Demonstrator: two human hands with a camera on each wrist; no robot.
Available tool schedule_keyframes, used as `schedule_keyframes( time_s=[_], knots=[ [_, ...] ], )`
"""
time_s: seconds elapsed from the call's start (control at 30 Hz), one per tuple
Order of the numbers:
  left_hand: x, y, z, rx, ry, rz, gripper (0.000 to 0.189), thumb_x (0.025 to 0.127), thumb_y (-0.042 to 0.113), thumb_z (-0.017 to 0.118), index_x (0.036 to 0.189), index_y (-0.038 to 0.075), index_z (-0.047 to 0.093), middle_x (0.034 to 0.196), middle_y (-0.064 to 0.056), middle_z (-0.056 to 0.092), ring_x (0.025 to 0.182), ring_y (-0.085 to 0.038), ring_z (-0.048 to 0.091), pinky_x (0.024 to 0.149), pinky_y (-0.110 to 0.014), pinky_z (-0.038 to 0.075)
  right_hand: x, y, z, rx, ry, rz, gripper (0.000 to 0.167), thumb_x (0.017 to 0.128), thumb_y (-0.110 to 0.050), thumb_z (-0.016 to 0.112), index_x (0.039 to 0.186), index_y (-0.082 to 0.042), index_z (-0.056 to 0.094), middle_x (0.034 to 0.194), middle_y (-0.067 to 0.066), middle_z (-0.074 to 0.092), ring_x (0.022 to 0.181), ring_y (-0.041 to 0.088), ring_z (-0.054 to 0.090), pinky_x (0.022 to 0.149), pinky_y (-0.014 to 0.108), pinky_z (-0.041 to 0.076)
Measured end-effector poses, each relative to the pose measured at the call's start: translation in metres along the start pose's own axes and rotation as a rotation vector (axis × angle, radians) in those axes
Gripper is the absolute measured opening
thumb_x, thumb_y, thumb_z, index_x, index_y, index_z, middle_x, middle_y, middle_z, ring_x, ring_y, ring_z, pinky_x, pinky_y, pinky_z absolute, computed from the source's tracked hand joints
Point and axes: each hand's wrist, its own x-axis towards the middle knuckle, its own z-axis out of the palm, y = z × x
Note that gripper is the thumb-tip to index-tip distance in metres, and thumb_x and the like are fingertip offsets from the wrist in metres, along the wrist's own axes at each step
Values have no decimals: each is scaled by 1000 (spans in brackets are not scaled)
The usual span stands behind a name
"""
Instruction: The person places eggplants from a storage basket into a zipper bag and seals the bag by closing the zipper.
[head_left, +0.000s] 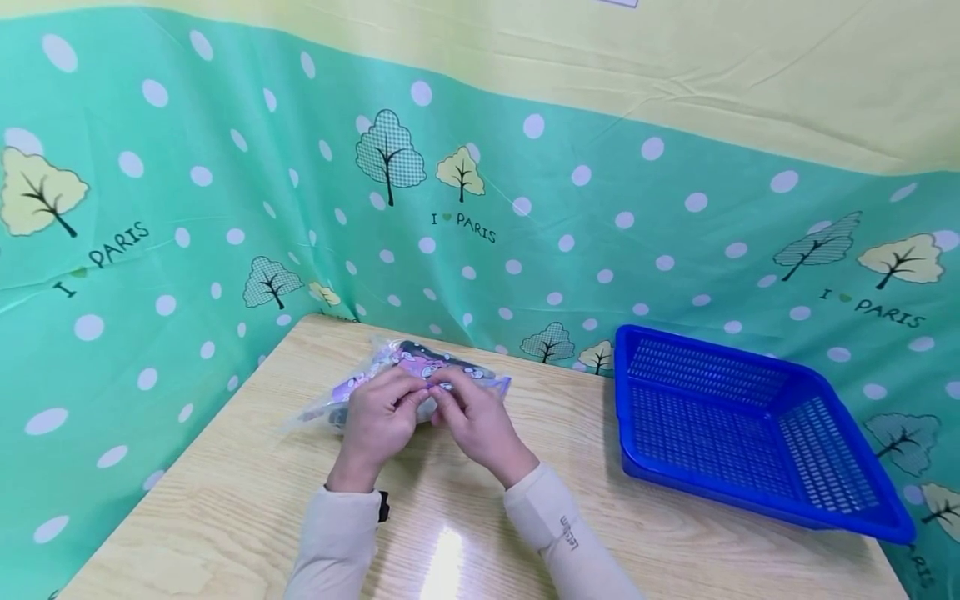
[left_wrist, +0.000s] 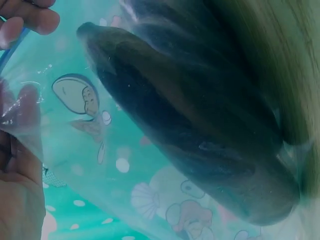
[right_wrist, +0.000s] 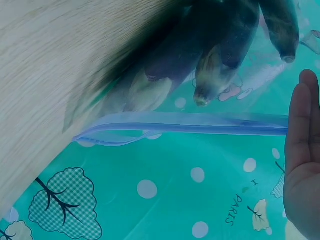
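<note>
A clear zip bag [head_left: 352, 387] with cartoon prints lies towards the back of the table. Its zip strip [right_wrist: 200, 129] is bluish purple. Inside are several long, dark, tapered things [left_wrist: 195, 130]; they look like eggplants, though the film blurs them. At the bag's near edge, my left hand [head_left: 382, 421] pinches the zip side between thumb and fingers. Right beside it, my right hand [head_left: 476, 421] pinches the same edge, the fingertips of both hands nearly meeting. In the right wrist view, part of the strip stands slightly apart at its far end.
To the right stands a blue plastic basket [head_left: 633, 467] with mesh walls, near the table's right edge. Behind and to the left of the wooden table [head_left: 225, 508] hangs a green dotted cloth [head_left: 480, 283] with printed trees.
</note>
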Motion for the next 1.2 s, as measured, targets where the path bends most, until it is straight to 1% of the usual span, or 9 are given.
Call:
schedule_keyframes(
  time_s=[0.2,0.3,0.43,0.53,0.63,0.8,0.9,1.0,1.2],
  knots=[
    [2,-1,-6,-24,93,-21,18,73,-15,79,82,-1,75,82,-8,71,66,-18,63,61,-22,51,-8,10,-4,-38,-17,114,8,104,-12,57,109,-14,62,66,-8,63,59,3,58,48,25,44],
    [2,-2,-7,-44,90,-27,18,74,-14,78,83,1,75,82,-8,71,65,-17,62,60,-21,49,-10,13,-5,-43,-28,155,8,104,-13,56,110,-15,62,66,-10,64,59,3,60,47,25,42],
    [4,-1,-11,-89,79,-44,20,75,-16,77,84,1,76,82,-8,71,66,-17,60,59,-19,47,-8,11,-4,104,-37,234,13,104,-14,56,115,-12,63,70,-1,69,65,15,68,56,26,53],
    [5,0,-15,-107,82,-71,19,77,-16,76,84,2,76,81,-5,70,65,-15,57,57,-18,44,-5,8,-2,264,-43,303,18,104,-13,57,119,-8,64,78,10,72,74,32,72,68,34,60],
    [5,-1,-17,-103,80,-100,18,79,-15,76,84,2,76,81,-3,69,63,-12,54,55,-17,42,-4,7,0,344,-25,334,20,102,-11,59,121,-4,65,83,17,73,80,41,71,73,41,60],
    [3,-3,-16,-101,88,-106,17,78,-14,76,85,1,76,79,-4,68,62,-11,53,54,-17,41,-5,5,2,292,29,303,17,100,-5,61,116,0,67,84,22,72,81,40,70,76,36,59],
    [2,-3,-15,-106,114,-98,17,77,-16,76,84,0,76,79,-6,68,62,-12,53,54,-16,41,-4,-3,-1,227,48,267,15,98,1,61,112,3,67,84,23,71,79,38,70,74,28,58],
    [2,-4,-15,-100,137,-97,18,76,-17,76,83,0,76,79,-6,68,64,-13,55,58,-15,43,-3,-10,-6,185,62,235,12,96,5,61,107,6,67,81,21,71,75,36,70,70,27,57],
    [4,-4,-15,-91,187,-42,20,74,-19,76,82,-1,76,79,-7,69,64,-14,59,60,-16,47,-7,10,-5,142,61,309,10,96,3,63,104,3,68,82,14,73,78,34,71,71,26,56]
  ],
)
